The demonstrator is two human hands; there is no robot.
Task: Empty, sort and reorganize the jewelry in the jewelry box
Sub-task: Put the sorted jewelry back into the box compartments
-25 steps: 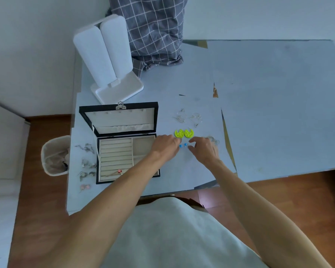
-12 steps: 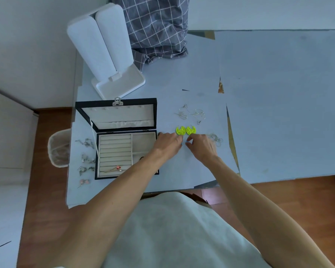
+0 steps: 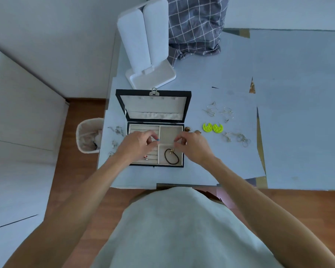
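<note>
Hands over open jewelry box, blue stud pinched

The table is covered with pale blue sheets. On it stands an open black jewelry box, and behind it a white folded stand and a grey checked cloth. To the right of the box lie two neon green earrings, silver hook earrings and more wire pieces. Small silver pieces lie left of the box
</note>
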